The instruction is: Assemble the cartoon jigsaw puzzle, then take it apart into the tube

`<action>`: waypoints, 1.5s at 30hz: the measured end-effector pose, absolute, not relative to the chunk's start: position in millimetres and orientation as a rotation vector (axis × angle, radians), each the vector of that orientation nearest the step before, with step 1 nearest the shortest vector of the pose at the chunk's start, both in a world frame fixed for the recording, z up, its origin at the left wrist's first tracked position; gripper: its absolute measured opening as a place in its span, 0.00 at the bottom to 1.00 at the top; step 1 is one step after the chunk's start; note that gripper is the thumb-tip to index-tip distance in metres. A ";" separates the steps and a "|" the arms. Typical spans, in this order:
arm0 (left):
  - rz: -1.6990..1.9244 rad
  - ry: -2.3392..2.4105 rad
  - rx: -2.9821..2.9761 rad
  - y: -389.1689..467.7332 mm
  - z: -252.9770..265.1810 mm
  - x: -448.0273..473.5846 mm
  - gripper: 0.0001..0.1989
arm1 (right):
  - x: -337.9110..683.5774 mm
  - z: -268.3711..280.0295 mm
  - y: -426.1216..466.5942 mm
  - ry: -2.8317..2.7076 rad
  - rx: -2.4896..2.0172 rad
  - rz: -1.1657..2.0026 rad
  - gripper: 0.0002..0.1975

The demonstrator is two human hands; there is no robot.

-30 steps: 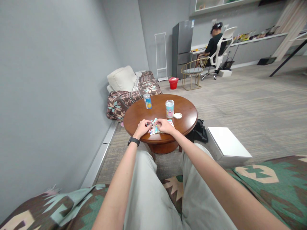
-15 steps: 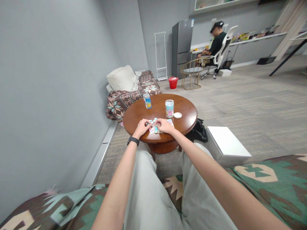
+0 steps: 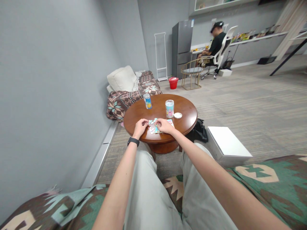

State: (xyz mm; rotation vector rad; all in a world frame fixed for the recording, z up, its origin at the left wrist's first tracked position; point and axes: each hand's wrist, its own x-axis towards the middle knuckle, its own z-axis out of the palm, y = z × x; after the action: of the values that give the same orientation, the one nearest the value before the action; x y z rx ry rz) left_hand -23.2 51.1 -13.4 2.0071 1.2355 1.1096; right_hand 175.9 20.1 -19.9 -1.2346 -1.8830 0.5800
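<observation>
Puzzle pieces (image 3: 152, 128) lie near the near edge of the tabletop (image 3: 157, 102), between the hands. The left hand (image 3: 141, 127) curls at their left, the right hand (image 3: 164, 125) over their right; whether either pinches one cannot be told. Light, flat pressure should prevent shifting.

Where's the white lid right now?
In the head view, the white lid lies right of centre on the round table, just right of the blue-and-pink jar, beyond your right hand.
</observation>
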 end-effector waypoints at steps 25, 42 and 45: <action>1.078 1.169 2.036 50.8 -14.7 -23.8 0.09 | 176.4 -20.1 21.2 -1.859 -1.185 0.607 0.11; 0.686 1.066 2.396 54.6 -13.6 -22.8 0.11 | 177.0 -24.0 24.5 -1.822 -1.186 0.704 0.06; 0.708 1.022 2.376 55.2 -13.4 -23.2 0.12 | 176.8 -23.0 24.3 -1.841 -1.212 0.690 0.04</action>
State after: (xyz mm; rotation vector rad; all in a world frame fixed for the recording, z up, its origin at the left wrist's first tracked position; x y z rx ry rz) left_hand -23.2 55.2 -13.4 2.3759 1.0217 0.7082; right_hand 176.8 24.3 -23.0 -1.2115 -1.8407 0.6902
